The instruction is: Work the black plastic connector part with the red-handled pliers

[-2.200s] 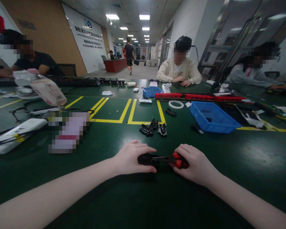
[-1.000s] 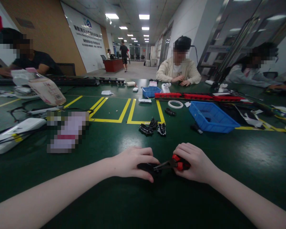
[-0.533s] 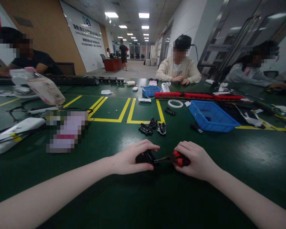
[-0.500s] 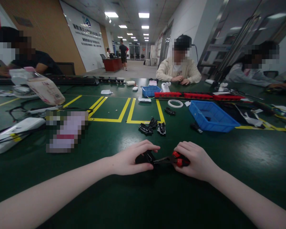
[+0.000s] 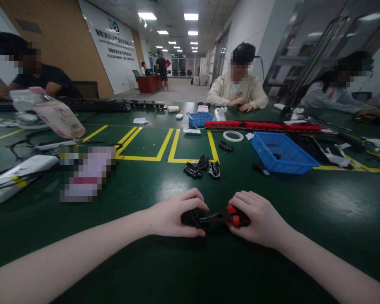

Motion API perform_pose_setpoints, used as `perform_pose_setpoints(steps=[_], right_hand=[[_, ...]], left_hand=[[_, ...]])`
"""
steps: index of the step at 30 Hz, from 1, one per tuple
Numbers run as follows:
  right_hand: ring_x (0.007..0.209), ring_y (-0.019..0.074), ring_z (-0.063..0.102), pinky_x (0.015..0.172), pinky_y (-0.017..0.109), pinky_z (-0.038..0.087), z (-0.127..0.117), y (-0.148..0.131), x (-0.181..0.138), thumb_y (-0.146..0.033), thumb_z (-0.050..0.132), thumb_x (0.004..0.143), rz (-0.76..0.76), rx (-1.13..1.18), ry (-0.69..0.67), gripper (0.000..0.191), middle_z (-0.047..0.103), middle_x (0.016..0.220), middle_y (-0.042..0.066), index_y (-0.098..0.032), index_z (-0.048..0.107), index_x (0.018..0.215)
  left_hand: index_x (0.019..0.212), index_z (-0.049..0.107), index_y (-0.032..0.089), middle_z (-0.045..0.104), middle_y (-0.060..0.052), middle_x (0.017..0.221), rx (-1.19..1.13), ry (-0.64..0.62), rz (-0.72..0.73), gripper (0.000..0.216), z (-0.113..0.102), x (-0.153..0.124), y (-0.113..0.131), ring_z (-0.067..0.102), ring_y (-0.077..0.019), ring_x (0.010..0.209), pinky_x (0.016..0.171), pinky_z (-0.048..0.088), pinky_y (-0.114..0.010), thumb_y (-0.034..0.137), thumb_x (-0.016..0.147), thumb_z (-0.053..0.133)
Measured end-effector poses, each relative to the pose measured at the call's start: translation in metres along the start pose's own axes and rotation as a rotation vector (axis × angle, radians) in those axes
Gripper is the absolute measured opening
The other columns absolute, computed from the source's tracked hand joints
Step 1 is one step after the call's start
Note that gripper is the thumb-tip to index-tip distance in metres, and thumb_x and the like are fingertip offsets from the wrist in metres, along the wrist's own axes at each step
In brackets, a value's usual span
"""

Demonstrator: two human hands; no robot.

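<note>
My left hand [image 5: 180, 213] is curled round a small black plastic part [image 5: 194, 218], thumb on the near side and fingers on the far side. In my right hand [image 5: 256, 215] are pliers with red-and-black handles [image 5: 236, 216]. Their dark jaws [image 5: 213, 217] point left and reach the black part; whether they grip it I cannot tell. Beyond my hands, several similar black parts [image 5: 194, 169] lie close together on the green table [image 5: 139, 261]. Another black piece [image 5: 226, 146] rests farther back.
A blue bin [image 5: 285, 154] stands right of centre, a small black item [image 5: 261, 169] beside it. Behind are a tape roll [image 5: 233, 136], red strips [image 5: 262, 126] and a smaller blue bin [image 5: 200, 120]. A bottle [image 5: 55, 114] and white device [image 5: 22, 177] occupy the left. Co-workers sit around the table.
Both hands have come slightly nearer to me, with the black part and pliers. The left fingers have curled in more closely round the part.
</note>
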State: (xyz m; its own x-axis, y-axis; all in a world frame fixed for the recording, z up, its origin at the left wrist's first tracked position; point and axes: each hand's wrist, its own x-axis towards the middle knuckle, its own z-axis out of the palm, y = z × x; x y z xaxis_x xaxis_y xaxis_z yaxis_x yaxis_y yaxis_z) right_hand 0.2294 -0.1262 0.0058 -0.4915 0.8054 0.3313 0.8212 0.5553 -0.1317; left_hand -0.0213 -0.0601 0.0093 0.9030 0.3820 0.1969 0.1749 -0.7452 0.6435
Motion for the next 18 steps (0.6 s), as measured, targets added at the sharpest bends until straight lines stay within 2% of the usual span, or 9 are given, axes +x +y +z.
perform_pose_setpoints(steps=[9,15,18], right_hand=[[0.089,0.0212,0.058,0.077,0.037,0.046,0.0043,0.007,-0.0002,-0.03,0.066,0.073,0.069,0.115,0.088,0.024,0.064,0.093,0.006,-0.02,0.057,0.092],[0.091,0.0214,0.057,0.076,0.037,0.049,0.0045,0.0046,-0.0016,-0.031,0.065,0.074,0.111,0.217,0.068,0.029,0.065,0.095,0.006,-0.021,0.059,0.101],[0.088,0.0206,0.058,0.074,0.037,0.049,0.0045,0.0016,-0.0018,-0.031,0.066,0.074,0.091,0.231,0.056,0.026,0.065,0.093,0.006,-0.02,0.059,0.097]], left_hand=[[0.109,0.057,0.016,0.052,-0.007,0.106,-0.088,0.038,0.031,0.036,-0.0058,0.0008,-0.0007,0.054,-0.0179,0.096,0.082,0.047,-0.03,0.033,0.08,0.069],[0.108,0.057,0.016,0.054,-0.007,0.106,-0.098,0.005,0.024,0.036,-0.0062,0.001,-0.0039,0.054,-0.0187,0.093,0.079,0.047,-0.03,0.038,0.081,0.066],[0.105,0.059,0.015,0.054,-0.007,0.104,-0.111,-0.014,0.04,0.034,-0.0061,0.0015,-0.0055,0.054,-0.0186,0.093,0.08,0.046,-0.03,0.04,0.083,0.063]])
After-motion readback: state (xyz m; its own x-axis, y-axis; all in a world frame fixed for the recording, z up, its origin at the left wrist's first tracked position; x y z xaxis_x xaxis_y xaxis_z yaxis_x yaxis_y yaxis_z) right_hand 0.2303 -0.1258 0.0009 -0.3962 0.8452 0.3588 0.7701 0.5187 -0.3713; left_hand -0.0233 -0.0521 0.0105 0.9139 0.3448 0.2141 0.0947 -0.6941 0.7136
